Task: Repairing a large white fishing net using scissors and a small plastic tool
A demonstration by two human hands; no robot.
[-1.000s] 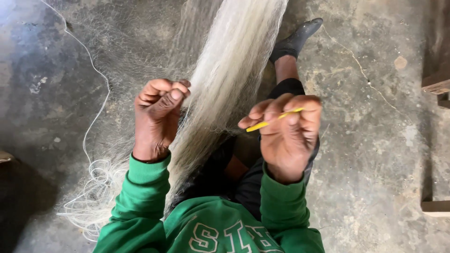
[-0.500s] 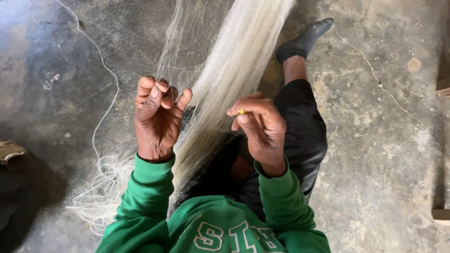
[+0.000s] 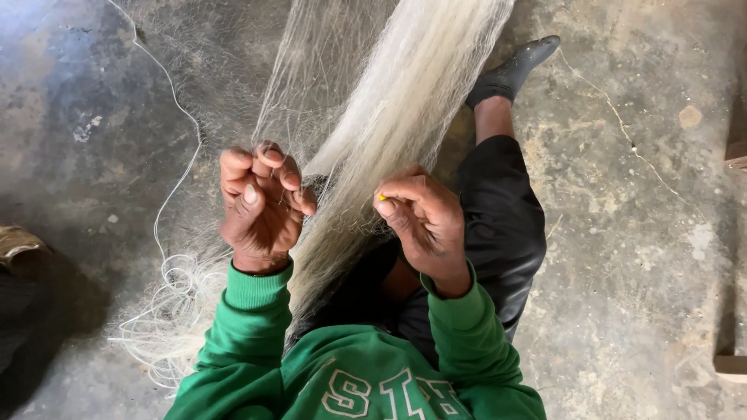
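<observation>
A long bundle of pale fishing net (image 3: 405, 109) runs from the top of the view down across my lap. My left hand (image 3: 261, 206) is curled at the net's left side, its fingers pinching fine mesh strands. My right hand (image 3: 424, 222) is closed around a thin yellow netting needle (image 3: 381, 197); only the needle's tip shows by the thumb, close against the bundle. Both arms wear green sleeves.
I sit on a rough concrete floor (image 3: 638, 233), one leg in black trousers stretched out with a dark sock (image 3: 513, 74). Loose white twine (image 3: 167, 295) coils at the left. A brown object (image 3: 15, 245) lies at the left edge, and wooden pieces (image 3: 735, 148) stand at the right edge.
My right hand has turned down and in toward the net, so the yellow needle, earlier sticking out across the fingers, is mostly hidden. My left hand has closed on the mesh.
</observation>
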